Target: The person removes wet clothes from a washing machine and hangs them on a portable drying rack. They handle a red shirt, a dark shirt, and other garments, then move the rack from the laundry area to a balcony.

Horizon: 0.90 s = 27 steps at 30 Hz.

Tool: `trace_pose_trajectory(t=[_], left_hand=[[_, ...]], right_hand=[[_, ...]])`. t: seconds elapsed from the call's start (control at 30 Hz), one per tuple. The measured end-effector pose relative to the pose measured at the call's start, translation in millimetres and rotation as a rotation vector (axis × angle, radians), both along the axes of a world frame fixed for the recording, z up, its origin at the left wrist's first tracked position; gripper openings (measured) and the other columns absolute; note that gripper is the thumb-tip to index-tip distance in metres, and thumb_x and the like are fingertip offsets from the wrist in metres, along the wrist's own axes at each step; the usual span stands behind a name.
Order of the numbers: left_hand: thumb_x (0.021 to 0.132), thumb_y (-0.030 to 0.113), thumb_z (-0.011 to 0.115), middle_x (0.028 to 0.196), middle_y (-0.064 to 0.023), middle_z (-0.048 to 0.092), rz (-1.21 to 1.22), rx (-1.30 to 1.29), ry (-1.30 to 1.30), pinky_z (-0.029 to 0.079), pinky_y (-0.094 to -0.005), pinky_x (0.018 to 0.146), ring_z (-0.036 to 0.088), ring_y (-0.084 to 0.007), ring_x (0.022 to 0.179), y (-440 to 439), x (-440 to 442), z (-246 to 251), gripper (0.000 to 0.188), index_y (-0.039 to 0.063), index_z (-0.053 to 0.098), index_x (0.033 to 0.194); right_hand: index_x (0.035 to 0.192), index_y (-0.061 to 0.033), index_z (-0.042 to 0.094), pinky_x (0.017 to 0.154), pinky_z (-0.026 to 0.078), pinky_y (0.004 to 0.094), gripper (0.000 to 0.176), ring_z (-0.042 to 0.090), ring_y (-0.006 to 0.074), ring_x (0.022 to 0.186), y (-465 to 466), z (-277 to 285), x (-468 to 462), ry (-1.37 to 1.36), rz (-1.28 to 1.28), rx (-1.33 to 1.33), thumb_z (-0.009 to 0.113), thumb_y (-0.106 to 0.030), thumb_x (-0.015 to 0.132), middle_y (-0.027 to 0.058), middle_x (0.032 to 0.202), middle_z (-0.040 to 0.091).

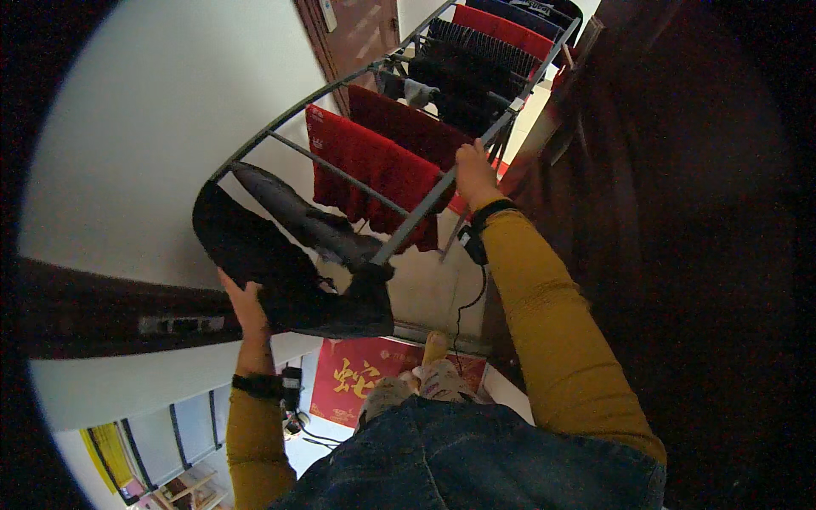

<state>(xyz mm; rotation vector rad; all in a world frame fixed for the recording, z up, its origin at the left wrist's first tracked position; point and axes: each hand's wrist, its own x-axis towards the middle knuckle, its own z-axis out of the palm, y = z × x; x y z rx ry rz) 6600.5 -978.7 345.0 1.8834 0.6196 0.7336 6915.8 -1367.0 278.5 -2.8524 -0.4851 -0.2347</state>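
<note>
A folding clothes drying rack [411, 220] stretches away in front of me. My right hand [477, 175] is closed around its right side rail, beside the hung red cloths. Over the rack's near end hangs a black garment [255, 239], draped down towards me. My left hand [244, 303] grips that garment's near left edge, thumb on top; the fingers behind the fabric are mostly hidden. A dark grey garment [299, 213] hangs just past it, inside the frame. Farther along are a bright red cloth [373, 166] and a darker red cloth [408, 118].
More laundry, including a small grey cloth [421, 94] and a striped garment [484, 48], fills the far part. A white wall [159, 127] runs close on the left, with a wooden door [366, 32] beyond. By my feet lies a red printed panel [344, 382] bearing gold writing.
</note>
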Motion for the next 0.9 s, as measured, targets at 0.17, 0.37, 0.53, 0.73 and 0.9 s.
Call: trace_pose_trajectory(t=[0.17,0.37,0.53,0.73,0.9], left_hand=[[0.076,0.010,0.055,0.158,-0.0220,0.025,-0.028,-0.104,-0.042,0.031,-0.0374,0.112,0.036,-0.0338,0.138,48,16,-33,0.088,0.000,0.019,0.156],[0.075,0.009,0.056,0.161,-0.0238,0.018,0.066,0.039,-0.024,0.020,-0.0371,0.119,0.021,-0.0356,0.148,48,37,-62,0.092,-0.002,0.016,0.156],[0.075,0.006,0.055,0.161,-0.0258,0.015,0.006,0.000,0.095,0.013,-0.0384,0.121,0.018,-0.0375,0.149,36,92,-90,0.092,-0.006,0.011,0.155],[0.078,0.009,0.055,0.159,-0.0304,0.014,-0.060,0.065,-0.114,0.012,-0.0399,0.121,0.018,-0.0405,0.148,97,174,-120,0.091,-0.007,0.009,0.154],[0.076,0.009,0.057,0.161,-0.0254,0.016,-0.076,-0.011,-0.016,0.018,-0.0380,0.120,0.022,-0.0371,0.148,154,210,-136,0.093,-0.003,0.010,0.156]], right_hand=[[0.111,-0.0017,0.057,0.113,0.037,0.0466,0.020,0.032,0.0376,0.142,32,-24,12,-0.127,0.007,-0.078,0.054,-0.005,0.091,0.0138,0.128,0.053],[0.122,-0.0037,0.056,0.108,0.045,0.0475,0.031,0.027,0.0369,0.145,41,-32,45,-0.018,0.023,-0.018,0.056,0.000,0.091,0.0135,0.134,0.049],[0.114,-0.0026,0.056,0.116,0.031,0.0462,0.025,0.037,0.0398,0.136,24,-72,84,-0.147,0.100,-0.238,0.049,-0.001,0.090,0.0186,0.131,0.052],[0.091,-0.0030,0.057,0.117,0.029,0.0488,0.013,0.050,0.0409,0.124,72,-143,168,-0.263,0.056,0.132,0.045,-0.001,0.087,0.0230,0.123,0.059],[0.093,-0.0031,0.057,0.117,0.028,0.0518,0.012,0.051,0.0389,0.123,122,-158,176,-0.355,0.035,0.098,0.057,0.001,0.082,0.0215,0.115,0.060]])
